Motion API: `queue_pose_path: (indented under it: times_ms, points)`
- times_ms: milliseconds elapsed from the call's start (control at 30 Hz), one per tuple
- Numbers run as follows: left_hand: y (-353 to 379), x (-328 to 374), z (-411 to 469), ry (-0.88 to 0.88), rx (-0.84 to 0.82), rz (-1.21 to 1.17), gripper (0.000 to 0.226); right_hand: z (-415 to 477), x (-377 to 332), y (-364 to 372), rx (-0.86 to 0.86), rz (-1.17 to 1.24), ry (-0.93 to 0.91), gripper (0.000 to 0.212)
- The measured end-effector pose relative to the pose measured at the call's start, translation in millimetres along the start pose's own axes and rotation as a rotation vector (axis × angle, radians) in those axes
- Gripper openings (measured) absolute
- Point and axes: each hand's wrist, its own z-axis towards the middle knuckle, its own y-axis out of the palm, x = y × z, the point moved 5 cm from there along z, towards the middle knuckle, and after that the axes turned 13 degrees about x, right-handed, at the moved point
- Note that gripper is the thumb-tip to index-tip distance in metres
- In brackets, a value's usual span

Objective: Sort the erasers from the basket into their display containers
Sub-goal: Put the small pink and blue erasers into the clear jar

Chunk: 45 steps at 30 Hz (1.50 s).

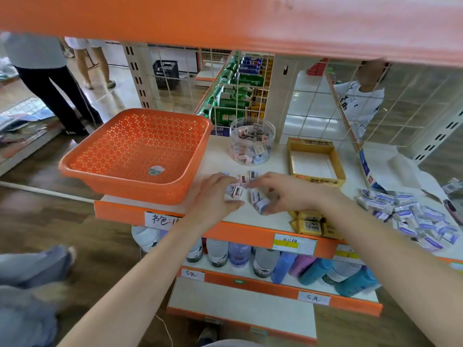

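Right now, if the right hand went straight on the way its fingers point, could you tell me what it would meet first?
The loose erasers lying at the right hand's fingertips on the shelf; just beyond them, the left hand. It may already touch them.

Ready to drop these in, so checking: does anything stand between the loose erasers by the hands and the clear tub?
Nothing visible. Only bare shelf lies between the loose erasers and the clear tub; the orange basket stands left of that line, the yellow box right.
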Motion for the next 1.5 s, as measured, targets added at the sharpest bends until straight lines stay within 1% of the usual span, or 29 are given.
queue_pose_path:
  times_ms: [67,133,267,300,433,533,600,700,733,833,933,967,1033,1100,1300,1400,1500]
  points:
    - [7,2,3,-0.009,-0.023,0.007,0.052,3,-5,6,0.063,-0.019,-0.020,0.069]
    - [10,0,4,-0.018,-0.025,0.029,0.044,7,-5,9,0.126,-0.021,0.000,0.063]
    - [8,-7,1,-0.027,0.063,-0.034,0.029,10,-5,10,0.187,-0.032,0.038,0.057]
    - [8,-7,0,-0.019,0.075,-0.028,0.031,10,-5,10,0.198,-0.027,0.044,0.056]
    - [7,-7,-1,-0.054,0.068,-0.056,0.052,10,-7,9,0.223,-0.022,0.066,0.048]
    - [10,-7,-1,-0.060,0.042,-0.040,0.057,10,-10,9,0.248,-0.017,0.059,0.044]
    - [12,-6,-1,-0.028,0.014,-0.011,0.054,9,-10,10,0.262,0.004,0.055,0.045]
    - [14,-6,-1,-0.004,0.009,0.009,0.048,4,-8,12,0.269,0.022,0.065,0.053]
    - [14,-6,0,-0.013,0.012,0.008,0.047,3,-8,13,0.271,0.023,0.067,0.052]
    - [14,-8,0,-0.048,0.008,0.005,0.050,2,-8,12,0.283,0.006,0.065,0.035]
    - [14,-10,0,-0.084,-0.019,-0.014,0.054,2,-8,11,0.270,0.010,0.069,0.036]
    - [14,-11,0,-0.087,-0.030,-0.031,0.051,2,-8,11,0.269,0.016,0.070,0.038]
    - [13,-9,-1,-0.074,-0.044,-0.073,0.038,1,-9,10,0.269,0.046,0.071,0.045]
    - [11,-7,-4,-0.064,-0.048,-0.123,0.027,0,-10,8,0.274,0.091,0.076,0.046]
    - [4,-2,-5,-0.021,0.006,-0.159,0.024,5,-5,9,0.331,0.091,0.097,0.044]
    - [0,1,-6,-0.045,0.044,-0.235,0.022,6,-2,8,0.350,0.102,0.116,0.039]
    - [-3,2,-2,-0.081,0.041,-0.272,0.020,8,-1,1,0.383,0.180,0.142,0.028]
